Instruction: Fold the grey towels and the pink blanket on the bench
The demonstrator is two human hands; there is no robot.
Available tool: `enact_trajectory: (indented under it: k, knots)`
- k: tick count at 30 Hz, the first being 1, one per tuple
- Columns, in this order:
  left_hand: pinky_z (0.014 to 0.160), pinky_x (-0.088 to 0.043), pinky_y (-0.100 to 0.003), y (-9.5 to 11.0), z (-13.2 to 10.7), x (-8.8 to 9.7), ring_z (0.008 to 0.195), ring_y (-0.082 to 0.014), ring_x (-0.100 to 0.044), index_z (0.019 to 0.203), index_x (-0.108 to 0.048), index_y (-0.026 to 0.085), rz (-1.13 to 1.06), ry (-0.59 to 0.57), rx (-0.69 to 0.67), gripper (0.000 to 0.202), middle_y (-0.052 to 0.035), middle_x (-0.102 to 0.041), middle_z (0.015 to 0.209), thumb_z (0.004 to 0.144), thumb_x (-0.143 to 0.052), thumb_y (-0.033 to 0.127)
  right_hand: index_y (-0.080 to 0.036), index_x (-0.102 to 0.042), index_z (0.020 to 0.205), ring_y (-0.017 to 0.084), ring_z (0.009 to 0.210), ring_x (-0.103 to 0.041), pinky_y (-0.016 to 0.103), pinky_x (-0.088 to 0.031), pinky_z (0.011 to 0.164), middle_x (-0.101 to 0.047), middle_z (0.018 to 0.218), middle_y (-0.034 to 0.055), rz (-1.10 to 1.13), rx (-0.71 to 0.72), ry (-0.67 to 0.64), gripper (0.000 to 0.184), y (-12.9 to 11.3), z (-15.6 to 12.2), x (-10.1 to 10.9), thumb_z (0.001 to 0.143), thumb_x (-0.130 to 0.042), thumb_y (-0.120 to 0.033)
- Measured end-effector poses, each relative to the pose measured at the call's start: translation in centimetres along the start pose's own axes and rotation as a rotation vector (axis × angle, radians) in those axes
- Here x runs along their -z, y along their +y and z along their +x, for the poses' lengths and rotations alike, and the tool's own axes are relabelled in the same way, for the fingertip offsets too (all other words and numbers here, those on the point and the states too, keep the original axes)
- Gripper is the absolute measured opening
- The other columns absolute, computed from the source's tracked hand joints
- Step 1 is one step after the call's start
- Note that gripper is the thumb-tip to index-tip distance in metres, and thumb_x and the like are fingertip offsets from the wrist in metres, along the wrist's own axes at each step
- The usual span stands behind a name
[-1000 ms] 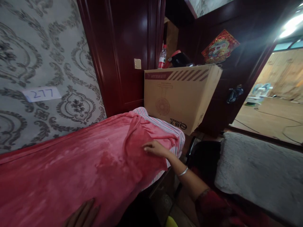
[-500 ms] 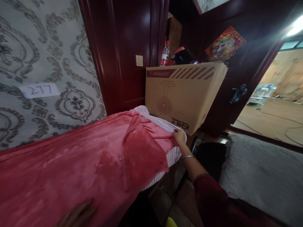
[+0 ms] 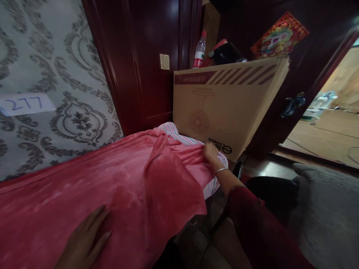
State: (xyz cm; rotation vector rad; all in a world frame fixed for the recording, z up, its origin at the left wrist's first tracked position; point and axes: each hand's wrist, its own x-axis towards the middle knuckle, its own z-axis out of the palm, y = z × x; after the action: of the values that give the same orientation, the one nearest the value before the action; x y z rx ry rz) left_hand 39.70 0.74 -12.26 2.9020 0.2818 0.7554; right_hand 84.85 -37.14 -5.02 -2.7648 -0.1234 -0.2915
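Note:
A pink-red plush blanket (image 3: 112, 186) covers the long low surface in front of me, with a loose fold (image 3: 174, 183) lying over its far right part. My right hand (image 3: 211, 153), a silver bangle on its wrist, is closed on the blanket at the far right corner, drawing creases across it. From beneath that edge shows a striped sheet (image 3: 211, 188) in pink, white and blue. My left hand (image 3: 85, 237) rests flat on the blanket at the lower left, fingers stretched out and holding nothing.
A large cardboard box (image 3: 224, 101) stands just beyond the blanket's far end, a plastic bottle (image 3: 199, 50) behind its top edge. Patterned wallpaper (image 3: 70, 74) runs along the left. To the right are a black seat-like object (image 3: 272, 194) and a grey fuzzy surface (image 3: 328, 220).
My right hand has closed more tightly on the blanket and pulled it over part of the striped sheet. More of my left hand has come into view, and the camera has tilted down and closer.

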Motion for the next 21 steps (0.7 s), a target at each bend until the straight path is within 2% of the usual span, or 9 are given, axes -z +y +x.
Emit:
enact_trajectory:
  k: [3,5,9,12,17,21]
  knots:
    - [0.110,-0.045,-0.055,-0.6,-0.6,-1.6,0.130,-0.0302,-0.057,0.134,-0.061,0.027,0.066,-0.015,-0.032,0.054,-0.0061,-0.064,0.139,0.090,-0.042,0.052,-0.008,-0.060,0.132,0.029,0.128,-0.055,0.036,-0.040,0.104,-0.058,0.135,0.0247,-0.008,0.001,0.029,0.044,0.6,1.1,-0.2,0.097,-0.034,-0.010]
    - [0.112,-0.043,-0.053,-1.0,-1.1,-2.2,0.131,-0.0283,-0.056,0.135,-0.059,0.028,0.086,-0.027,-0.051,0.052,-0.0047,-0.064,0.139,0.092,-0.040,0.050,-0.007,-0.065,0.125,0.029,0.123,-0.058,0.035,-0.043,0.101,-0.063,0.127,0.0243,0.003,-0.017,0.007,0.041,0.7,1.4,-0.9,0.094,-0.039,-0.009]
    - [0.112,-0.041,-0.052,-1.3,-1.5,-2.3,0.133,-0.0275,-0.054,0.137,-0.057,0.029,0.089,-0.031,-0.093,0.052,-0.0038,-0.062,0.141,0.093,-0.038,0.048,-0.004,-0.071,0.113,0.030,0.114,-0.064,0.035,-0.046,0.095,-0.069,0.114,0.0253,0.060,-0.101,-0.038,0.034,1.0,1.2,-2.4,0.088,-0.049,-0.010]
    - [0.113,-0.040,-0.053,-1.1,-1.3,-2.3,0.132,-0.0279,-0.054,0.137,-0.059,0.028,0.091,-0.038,-0.065,0.053,-0.0042,-0.062,0.141,0.092,-0.038,0.048,-0.004,-0.072,0.111,0.030,0.117,-0.063,0.035,-0.045,0.097,-0.068,0.116,0.0257,0.127,-0.159,-0.029,0.032,2.0,0.8,-2.2,0.091,-0.051,-0.019]
    - [0.112,-0.041,-0.053,-0.6,-0.5,-1.8,0.128,-0.0290,-0.057,0.132,-0.062,0.027,0.062,-0.010,-0.073,0.053,-0.0056,-0.065,0.136,0.091,-0.039,0.049,-0.007,-0.071,0.109,0.033,0.115,-0.063,0.040,-0.047,0.096,-0.069,0.112,0.0254,0.293,-0.313,0.020,0.044,5.4,-1.9,-0.7,0.096,-0.047,-0.042]
    - [0.110,-0.045,-0.051,0.1,0.2,-0.4,0.122,-0.0294,-0.061,0.121,-0.068,0.026,0.037,-0.012,-0.160,0.047,-0.0062,-0.070,0.127,0.090,-0.042,0.051,-0.009,-0.068,0.108,0.030,0.101,-0.068,0.039,-0.053,0.084,-0.071,0.098,0.0209,0.523,-0.436,0.039,0.049,7.4,-5.8,-1.1,0.095,-0.045,-0.051]
